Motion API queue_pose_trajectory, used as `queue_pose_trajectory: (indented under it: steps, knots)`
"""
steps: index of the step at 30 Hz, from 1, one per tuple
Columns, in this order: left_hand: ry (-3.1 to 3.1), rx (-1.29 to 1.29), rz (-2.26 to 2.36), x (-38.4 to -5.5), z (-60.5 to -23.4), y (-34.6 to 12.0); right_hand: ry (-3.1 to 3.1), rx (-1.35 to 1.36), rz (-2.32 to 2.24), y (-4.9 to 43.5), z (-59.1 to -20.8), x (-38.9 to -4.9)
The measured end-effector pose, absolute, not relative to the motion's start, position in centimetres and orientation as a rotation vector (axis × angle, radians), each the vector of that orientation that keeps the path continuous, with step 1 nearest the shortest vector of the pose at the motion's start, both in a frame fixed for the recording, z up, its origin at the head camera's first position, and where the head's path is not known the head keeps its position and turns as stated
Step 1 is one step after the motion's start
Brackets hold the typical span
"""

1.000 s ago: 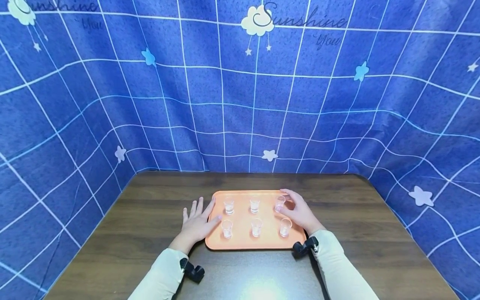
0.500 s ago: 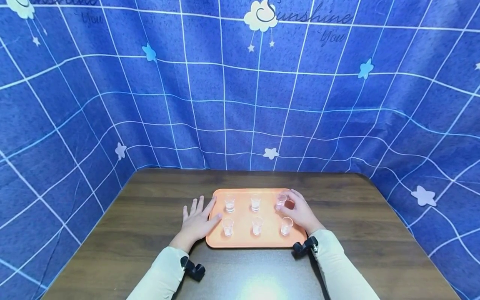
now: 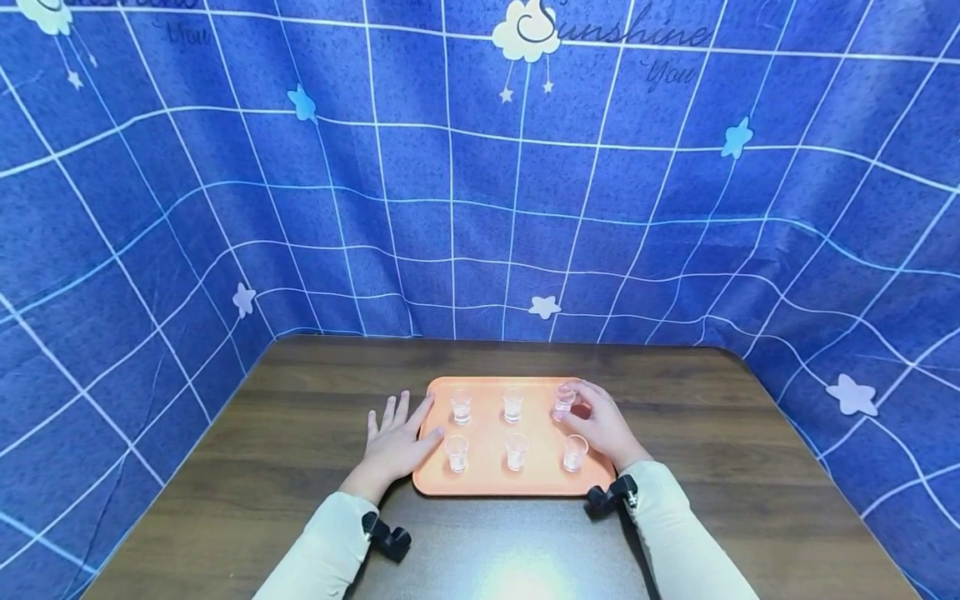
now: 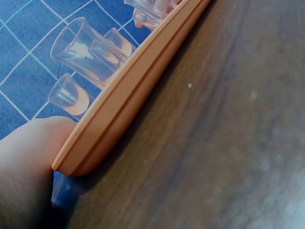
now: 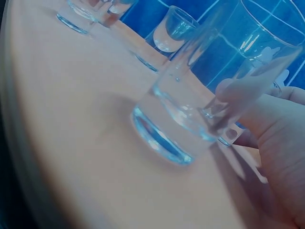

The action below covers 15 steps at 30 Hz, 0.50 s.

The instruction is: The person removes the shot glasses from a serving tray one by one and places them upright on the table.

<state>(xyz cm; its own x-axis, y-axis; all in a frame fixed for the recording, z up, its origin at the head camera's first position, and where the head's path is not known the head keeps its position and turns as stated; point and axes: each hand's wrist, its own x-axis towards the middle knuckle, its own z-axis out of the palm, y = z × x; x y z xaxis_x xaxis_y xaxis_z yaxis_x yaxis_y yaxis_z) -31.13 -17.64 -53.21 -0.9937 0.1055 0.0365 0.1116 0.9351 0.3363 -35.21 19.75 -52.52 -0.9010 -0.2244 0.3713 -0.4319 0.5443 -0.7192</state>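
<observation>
An orange tray [image 3: 486,483] lies on the table, bearing several clear shot glasses in two rows of 3. My left hand [image 3: 393,457] rests with spread fingers at the tray's left edge, its thumb over the rim beside the front left glass [image 3: 457,454]. At the far right corner, my right hand [image 3: 606,427] pinches the back right shot glass [image 3: 563,402] between thumb and fingers. That glass stands upright and is partly covered by the fingers. In the right wrist view, the front right glass [image 5: 167,124] stands close to the camera, before the thumb.
The tray sits on a dark brown wooden table [image 3: 300,417]. A blue curtain [image 3: 480,183] with white grid lines and stars hangs behind the table and along both sides. Black wrist cameras [image 3: 386,537] are strapped over the pale sleeves.
My right fingers have drawn in from the tray's far edge and closed around the back right glass. The left hand stays in place. The head view has shifted slightly.
</observation>
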Motion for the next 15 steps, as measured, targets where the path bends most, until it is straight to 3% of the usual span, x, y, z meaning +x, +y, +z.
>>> queue_pose_trajectory:
  steps: [15]
  knots:
    - [-3.084,-0.148,-0.542,-30.97,-53.06,-17.55,-2.580,0.494,1.141,19.82,-52.09,-34.74]
